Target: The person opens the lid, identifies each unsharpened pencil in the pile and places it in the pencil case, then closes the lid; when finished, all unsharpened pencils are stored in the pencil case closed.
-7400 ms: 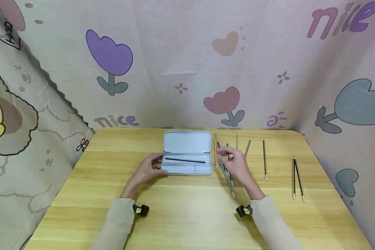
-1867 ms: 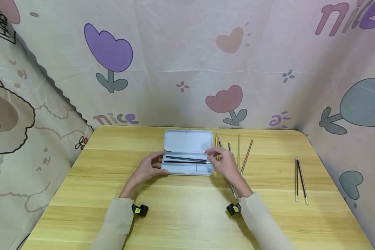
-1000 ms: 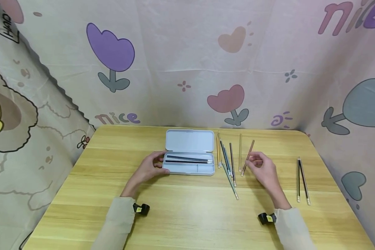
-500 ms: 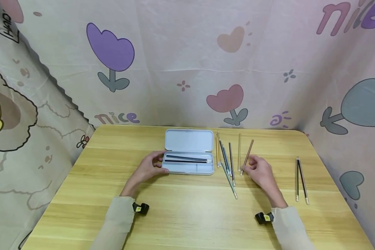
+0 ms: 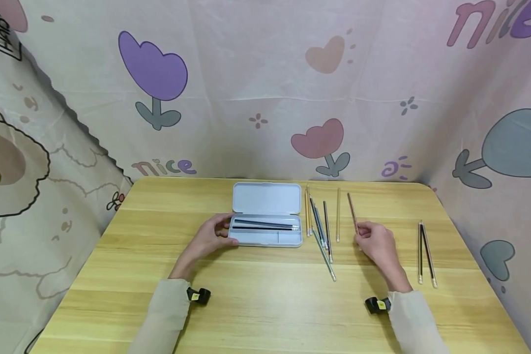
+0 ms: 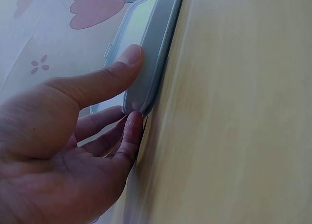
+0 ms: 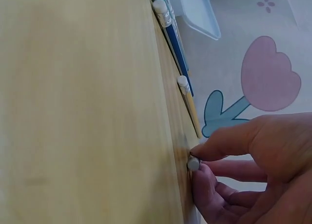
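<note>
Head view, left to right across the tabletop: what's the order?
Left hand → case → pencil cluster → tan pencil → reddish pencil → right hand → dark pencil pair. Cluster pencils overlap, so not ordered individually.

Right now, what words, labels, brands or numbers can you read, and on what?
"nice": back cloth, upper right, "e" clipped.
"nice": back cloth, lower left.
"HAD", sideways, last letter uncertain: left cloth.
Yellow labels on wrist cameras: too small.
Pencils: any print too small or blurred.
</note>
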Demonstrator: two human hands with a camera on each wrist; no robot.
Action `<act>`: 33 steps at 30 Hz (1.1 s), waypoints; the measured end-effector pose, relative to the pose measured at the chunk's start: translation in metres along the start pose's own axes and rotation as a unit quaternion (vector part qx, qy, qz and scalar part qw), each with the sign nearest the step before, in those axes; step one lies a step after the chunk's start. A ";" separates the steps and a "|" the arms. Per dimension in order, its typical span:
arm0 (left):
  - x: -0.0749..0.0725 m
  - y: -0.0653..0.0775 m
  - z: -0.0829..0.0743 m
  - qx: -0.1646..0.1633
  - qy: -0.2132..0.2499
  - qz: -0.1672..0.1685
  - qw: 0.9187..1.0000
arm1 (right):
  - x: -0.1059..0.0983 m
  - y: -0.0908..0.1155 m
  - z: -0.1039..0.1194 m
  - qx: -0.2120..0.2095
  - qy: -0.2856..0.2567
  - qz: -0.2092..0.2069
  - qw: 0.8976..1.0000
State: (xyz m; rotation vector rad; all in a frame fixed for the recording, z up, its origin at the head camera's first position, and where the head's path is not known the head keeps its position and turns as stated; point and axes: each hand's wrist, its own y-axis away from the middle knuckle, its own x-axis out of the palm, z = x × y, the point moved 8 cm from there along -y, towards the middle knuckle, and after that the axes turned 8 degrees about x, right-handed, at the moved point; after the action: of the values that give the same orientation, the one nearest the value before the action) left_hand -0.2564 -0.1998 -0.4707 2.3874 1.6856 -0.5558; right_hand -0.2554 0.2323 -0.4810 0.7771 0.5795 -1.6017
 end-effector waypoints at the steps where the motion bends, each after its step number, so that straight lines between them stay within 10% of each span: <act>1: 0.000 0.000 0.000 0.000 0.000 0.000 1.000 | -0.001 0.000 0.000 0.001 0.002 -0.002 1.000; 17: -0.002 0.004 -0.003 -0.002 0.004 0.000 1.000 | -0.011 -0.003 -0.009 0.011 -0.026 -0.024 0.999; 33: -0.001 0.001 -0.005 0.004 0.001 0.001 1.000 | 0.005 0.003 0.019 -0.074 -0.125 0.019 0.989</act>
State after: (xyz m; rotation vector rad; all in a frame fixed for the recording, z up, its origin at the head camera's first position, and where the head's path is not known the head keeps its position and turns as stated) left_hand -0.2543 -0.1990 -0.4658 2.3956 1.6844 -0.5620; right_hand -0.2563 0.2143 -0.4724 0.4643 0.4922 -1.5725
